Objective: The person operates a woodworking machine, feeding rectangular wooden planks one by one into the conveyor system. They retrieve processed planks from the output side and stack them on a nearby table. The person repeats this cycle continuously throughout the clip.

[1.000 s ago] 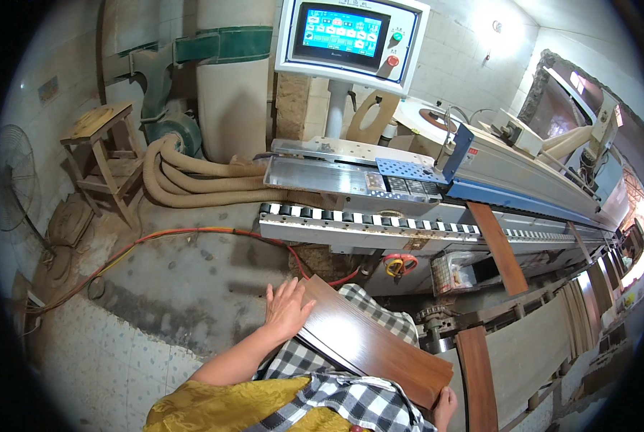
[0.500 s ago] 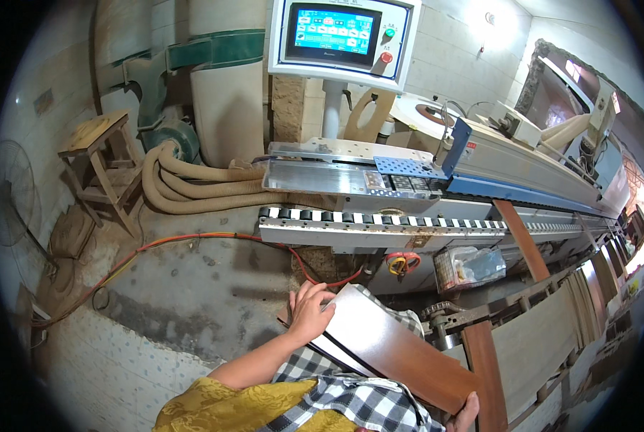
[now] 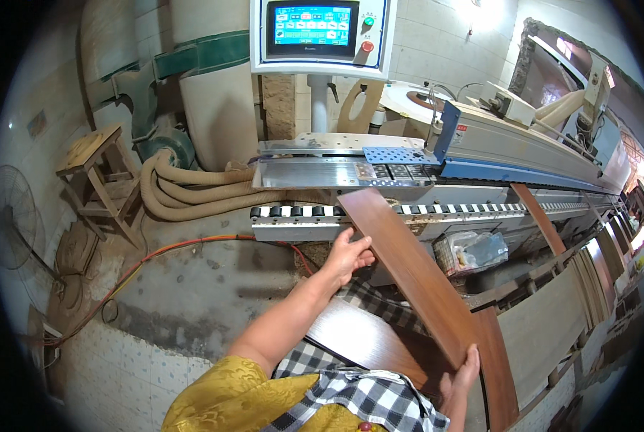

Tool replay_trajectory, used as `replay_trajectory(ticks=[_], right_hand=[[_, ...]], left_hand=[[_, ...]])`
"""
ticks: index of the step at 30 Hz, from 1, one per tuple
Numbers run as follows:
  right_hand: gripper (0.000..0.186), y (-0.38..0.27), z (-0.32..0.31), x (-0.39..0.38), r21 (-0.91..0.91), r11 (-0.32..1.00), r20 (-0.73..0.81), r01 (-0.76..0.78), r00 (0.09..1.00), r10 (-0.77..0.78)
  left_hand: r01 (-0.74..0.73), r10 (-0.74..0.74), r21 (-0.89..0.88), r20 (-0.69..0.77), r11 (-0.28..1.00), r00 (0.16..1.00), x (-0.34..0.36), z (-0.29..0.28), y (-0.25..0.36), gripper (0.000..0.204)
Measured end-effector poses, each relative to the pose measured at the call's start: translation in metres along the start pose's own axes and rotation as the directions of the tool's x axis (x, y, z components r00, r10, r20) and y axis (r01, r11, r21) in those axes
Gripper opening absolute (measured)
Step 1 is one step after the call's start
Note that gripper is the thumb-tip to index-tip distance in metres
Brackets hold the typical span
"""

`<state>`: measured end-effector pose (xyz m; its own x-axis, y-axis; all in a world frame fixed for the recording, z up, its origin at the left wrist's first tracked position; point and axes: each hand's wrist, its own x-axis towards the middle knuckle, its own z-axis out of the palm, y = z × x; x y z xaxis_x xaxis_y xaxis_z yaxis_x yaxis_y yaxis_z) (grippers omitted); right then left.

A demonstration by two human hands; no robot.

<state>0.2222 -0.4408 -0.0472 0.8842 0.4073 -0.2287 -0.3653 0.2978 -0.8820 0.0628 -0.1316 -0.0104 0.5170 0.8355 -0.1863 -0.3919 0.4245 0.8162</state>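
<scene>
Board lifted; between left grip, right grip

One left hand and one right hand are present. Raised wood-grain board: one. Control panel: one; it carries one display screen, one green button and one red button. Wooden stool: one. Fan: one. Corrugated hoses: three.
</scene>
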Motion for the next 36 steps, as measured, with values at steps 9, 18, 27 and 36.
replay_trajectory(ticks=[9,18,27,36], right_hand=[[0.03,0.012,0.075,-0.011,-0.267,0.961,0.592,-0.071,0.775,0.222],[0.037,0.045,0.12,-0.004,-0.414,0.91,0.743,0.007,0.58,0.334],[0.028,0.016,0.027,-0.006,-0.407,0.913,0.525,0.029,0.825,0.208],[0.024,0.009,-0.065,-0.007,-0.596,0.707,0.098,0.382,0.908,-0.408]], left_hand=[[-0.039,0.022,0.19,0.091,0.981,0.996,-0.05,0.0,-0.011,0.072],[-0.273,0.272,0.199,0.034,0.941,0.962,-0.056,-0.018,-0.009,0.069],[-0.115,0.102,0.318,0.057,0.941,0.993,-0.059,-0.026,0.007,0.063],[-0.096,0.069,0.369,0.084,0.924,0.994,-0.056,-0.014,0.007,0.062]])
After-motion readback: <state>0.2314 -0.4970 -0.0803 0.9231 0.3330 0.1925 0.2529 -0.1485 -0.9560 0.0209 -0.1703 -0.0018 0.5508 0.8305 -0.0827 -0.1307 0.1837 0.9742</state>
